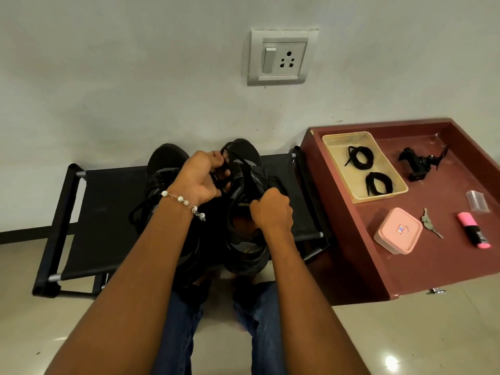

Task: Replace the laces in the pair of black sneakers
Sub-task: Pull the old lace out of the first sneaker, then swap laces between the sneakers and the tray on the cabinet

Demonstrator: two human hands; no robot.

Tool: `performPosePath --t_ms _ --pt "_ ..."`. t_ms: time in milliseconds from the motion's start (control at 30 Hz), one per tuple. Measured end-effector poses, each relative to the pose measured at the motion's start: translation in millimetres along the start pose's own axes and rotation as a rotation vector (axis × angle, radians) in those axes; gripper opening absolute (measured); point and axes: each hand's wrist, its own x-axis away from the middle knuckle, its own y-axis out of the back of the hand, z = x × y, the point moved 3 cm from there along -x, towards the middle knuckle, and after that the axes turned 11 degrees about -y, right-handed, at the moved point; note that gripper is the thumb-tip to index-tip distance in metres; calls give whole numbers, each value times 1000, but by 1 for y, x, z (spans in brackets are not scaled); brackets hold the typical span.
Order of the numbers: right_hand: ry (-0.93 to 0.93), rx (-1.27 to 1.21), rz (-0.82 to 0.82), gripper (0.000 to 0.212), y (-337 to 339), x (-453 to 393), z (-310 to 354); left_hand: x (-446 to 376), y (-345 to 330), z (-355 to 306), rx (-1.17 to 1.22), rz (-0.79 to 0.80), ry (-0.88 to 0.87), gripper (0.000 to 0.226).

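Head view: in the middle of the frame, two black sneakers sit on a black fabric rack (108,212) by the wall. The right sneaker (249,190) is the one being worked on. The left sneaker (162,169) lies just beside it, to its left, with a loose lace hanging off it.

The left hand (200,180) has its fingers curled on the lace (224,163) near the toe end of the right sneaker. The right hand (272,209) is clenched on the shoe's collar, near the opening, and holds it steady.

It looks like the old lace is coming out. A good way is to pull one crossing at a time, slowly, so the lace does not catch in the holes. The right hand should keep the shoe from tipping.

On the right of the frame, two coiled black laces (361,156) (378,183) wait in a yellow tray (335,155) on a dark red table (433,266). A pink box (397,230) and a pink highlighter (474,234) lie near.
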Motion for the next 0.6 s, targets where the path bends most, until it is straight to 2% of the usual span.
performPosePath --t_ms 100,167,267,367,433,533,600 --pt "7 1 -6 33 -1 0 0 5 6 -5 -199 -35 -47 18" --pt "-2 -7 -12 33 0 1 -1 7 6 -5 -373 -64 -118 12" --pt "-17 -29 18 37 0 0 -2 12 5 -4 -491 -69 -256 8" --pt "24 -54 59 48 4 -2 -2 24 3 -5 -511 -49 -384 6" --pt "107 -127 29 57 14 1 1 32 3 -7 -490 -30 -433 6" --pt "334 -434 -48 54 36 20 13 52 5 -21 -456 -38 -476 9" --pt "427 -563 26 49 44 31 23 65 1 -34 -350 -28 -443 10"
